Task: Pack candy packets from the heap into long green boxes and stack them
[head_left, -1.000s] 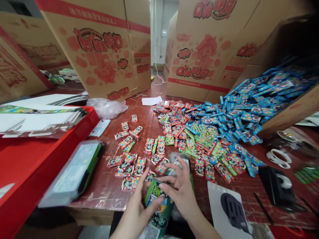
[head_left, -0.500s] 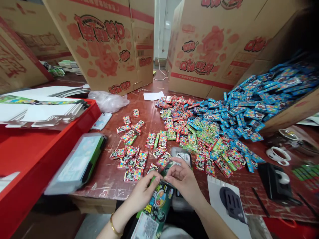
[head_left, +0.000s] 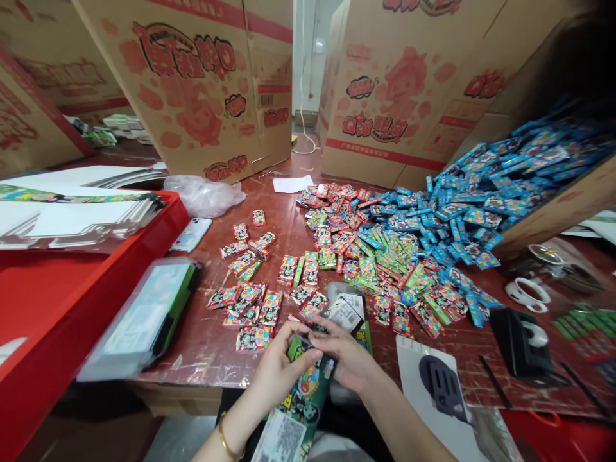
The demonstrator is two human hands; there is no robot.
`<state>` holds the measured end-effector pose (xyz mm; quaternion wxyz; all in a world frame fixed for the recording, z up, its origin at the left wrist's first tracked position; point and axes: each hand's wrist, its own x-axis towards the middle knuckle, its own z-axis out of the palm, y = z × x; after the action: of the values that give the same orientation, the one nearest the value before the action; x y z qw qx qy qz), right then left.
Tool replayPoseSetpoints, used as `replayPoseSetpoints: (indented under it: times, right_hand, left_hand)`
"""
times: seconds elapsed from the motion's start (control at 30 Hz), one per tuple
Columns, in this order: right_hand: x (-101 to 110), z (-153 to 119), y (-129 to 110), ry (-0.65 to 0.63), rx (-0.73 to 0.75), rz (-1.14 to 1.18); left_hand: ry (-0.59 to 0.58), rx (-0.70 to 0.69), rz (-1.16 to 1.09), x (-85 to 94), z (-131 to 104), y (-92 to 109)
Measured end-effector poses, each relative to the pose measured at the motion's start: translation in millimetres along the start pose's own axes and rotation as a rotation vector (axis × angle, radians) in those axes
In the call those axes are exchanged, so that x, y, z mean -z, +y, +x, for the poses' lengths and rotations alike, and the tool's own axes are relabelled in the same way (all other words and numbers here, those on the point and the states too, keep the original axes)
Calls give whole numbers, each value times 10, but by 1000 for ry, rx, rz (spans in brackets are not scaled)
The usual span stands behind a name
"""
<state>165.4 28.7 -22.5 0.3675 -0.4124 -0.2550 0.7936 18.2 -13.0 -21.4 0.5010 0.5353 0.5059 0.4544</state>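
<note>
Low in front of me is a dark green printed carton with cartoon print and a white label on its lower part. My left hand pinches its upper end between thumb and fingers. Around the same end, from the other side, my right hand is closed, its fingers partly hidden. Just past the right fingers a white barcode panel sticks out at a tilt; I cannot tell whether it belongs to the carton. Small red candy packets lie beside the left hand. Under the right hand is a clear plastic-wrapped pack.
Red, green and blue packets heap up toward a tipped box at right. At left are a red tray, a wrapped pack and a phone. A tape dispenser stands right. Large cardboard boxes are behind.
My right hand has turned and moved lower against the carton's upper end, its fingers now curled behind it. The tilted barcode panel has come into sight beyond them. The view has shifted slightly.
</note>
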Motion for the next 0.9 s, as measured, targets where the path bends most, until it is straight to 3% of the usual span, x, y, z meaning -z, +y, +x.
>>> replayPoseSetpoints:
  times: [0.07,0.13,0.27,0.37,0.47,0.53,0.6,0.63,0.67,0.73,0.8,0.83,0.9]
  right_hand:
    - [-4,17,7,32,-16,101]
    - [-9,-30,19,44,112,71]
    - [-42,-274,32,-140,258,-265]
    - [-93,-427,-38,-61,372,-448]
    - [-127,-501,-189,20,473,-565]
    - [-135,-548,-313,47,574,-670]
    - [-155,-616,-452,88,753,-775]
    - [-173,-653,-528,98,840,-810]
    - [-198,-685,-609,83,894,-831]
    - [-252,-714,-774,27,878,-811]
    - [-275,-674,-913,-41,751,-728]
    - [-264,-631,-953,-54,700,-679]
    - [-193,-528,-938,22,723,-620]
  left_hand:
    - [85,-20,-35,73,65,56]
    - [238,-19,-87,211,146,152]
    - [556,-2,-265,498,262,324]
    - [627,-142,-43,587,258,371]
    - [527,-323,484,606,209,446]
    - [531,-382,798,606,189,549]
    - [581,-475,979,583,191,668]
    - [541,-542,1023,555,198,719]
    - [426,-609,1034,515,206,758]
    - [55,-695,941,396,213,784]
    - [-191,-616,693,247,193,738]
    - [-205,-528,535,174,171,692]
    - [-112,-315,219,50,105,568]
